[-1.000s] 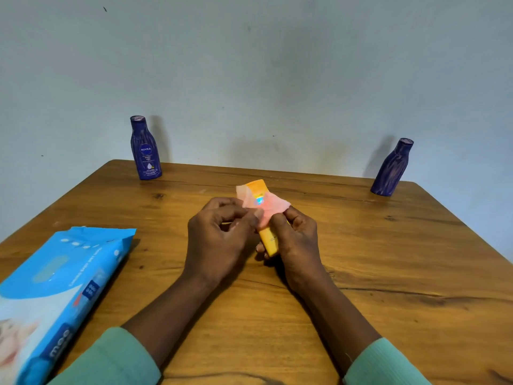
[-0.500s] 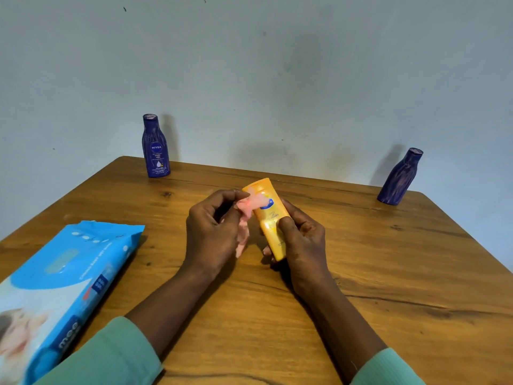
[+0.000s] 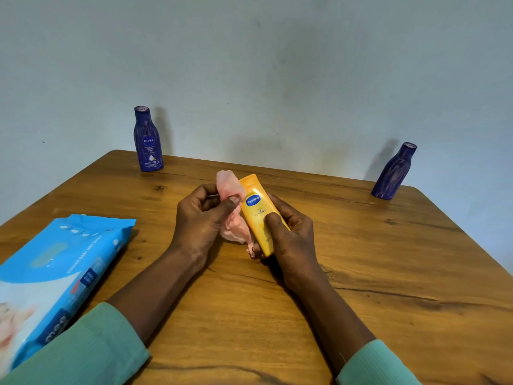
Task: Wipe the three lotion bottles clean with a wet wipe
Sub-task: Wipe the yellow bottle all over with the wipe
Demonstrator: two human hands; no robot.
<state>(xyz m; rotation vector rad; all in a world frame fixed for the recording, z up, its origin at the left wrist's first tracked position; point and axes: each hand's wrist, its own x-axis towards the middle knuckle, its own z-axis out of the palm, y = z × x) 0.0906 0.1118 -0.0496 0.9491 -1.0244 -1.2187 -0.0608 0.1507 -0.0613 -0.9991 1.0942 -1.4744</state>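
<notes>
Right grip (image 3: 291, 234) curled round yellow Vaseline bottle (image 3: 256, 213), left grip (image 3: 198, 218) pinching pink wet wipe (image 3: 229, 184) against its side

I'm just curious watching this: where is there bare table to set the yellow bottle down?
Widest bare tabletop: right of the right hand, up to the plain blue bottle. Another strip runs from it to the Nivea bottle, beyond the hands. Crowded: wipes pack at near left; left hand, wet wipe and yellow bottle at centre.

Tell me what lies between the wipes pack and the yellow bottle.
In the head view: bare table, then the left hand pinching a pink wipe beside the yellow bottle.
</notes>
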